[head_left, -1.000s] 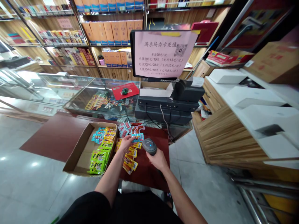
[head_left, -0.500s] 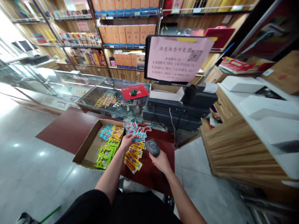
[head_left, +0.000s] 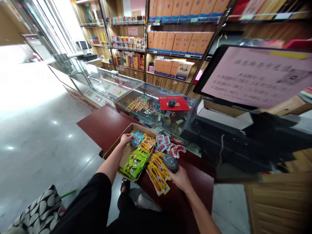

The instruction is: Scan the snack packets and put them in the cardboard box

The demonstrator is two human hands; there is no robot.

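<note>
My left hand point(head_left: 126, 139) reaches into the upper left of an open cardboard box point(head_left: 112, 151), its fingers closed on a blue snack packet point(head_left: 133, 140) beside other blue ones. Yellow packets point(head_left: 146, 143) and green packets point(head_left: 134, 164) also lie inside that box. Over the dark red table, my right hand point(head_left: 180, 178) grips a black barcode scanner point(head_left: 170, 162) with a blue light on top. Long yellow sausage packets point(head_left: 156, 172) spread beneath the scanner. Behind them are pale blue-and-red packets point(head_left: 162, 143) and clear-wrapped red sausages point(head_left: 177, 150).
A glass display counter point(head_left: 133, 91) runs behind the table point(head_left: 102, 125). On the glass sits a red mat point(head_left: 164, 103) with a dark mouse point(head_left: 172, 103). To the right stands a monitor point(head_left: 209, 71) covered by a pink paper. A patterned cushion-like thing point(head_left: 41, 211) is at lower left.
My left hand has carried a blue packet from the table left into the box. My right hand still holds the scanner. The view has turned left.
</note>
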